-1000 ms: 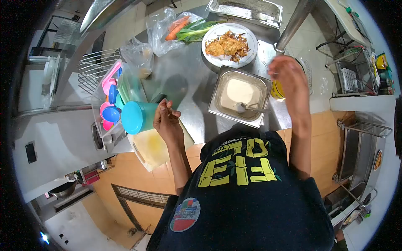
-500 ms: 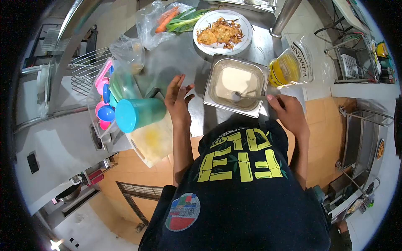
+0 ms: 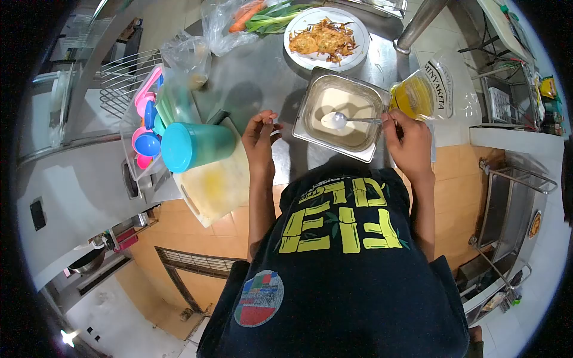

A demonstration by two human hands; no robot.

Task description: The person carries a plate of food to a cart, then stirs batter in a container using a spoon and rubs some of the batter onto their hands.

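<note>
My right hand (image 3: 410, 146) is closed on the handle of a metal spoon (image 3: 358, 120). The spoon's bowl is at the surface of a pale, creamy batter (image 3: 343, 101) inside a rectangular steel pan (image 3: 302, 126). To the left of the pan, my left hand (image 3: 261, 138) hovers with its fingers loosely bent and apart, holding nothing. Close to that hand stand a turquoise lidded container (image 3: 209, 146) and a stained white cutting board (image 3: 209, 194). Behind the pan, a white plate (image 3: 293, 58) bears browned fritters (image 3: 325, 40).
A bag of yellow oil (image 3: 413, 98) lies right of the pan. Carrots (image 3: 246, 17), green leaves (image 3: 277, 21) and plastic bags (image 3: 186, 56) occupy the back left. A clear bin (image 3: 134, 167) with colourful scoops stands at left. A metal post (image 3: 421, 27) rises at the back right.
The spoon's bowl has moved up and slightly left in the pan, now showing pale batter in or around it. My left hand's fingers have curled in. The view has shifted slightly.
</note>
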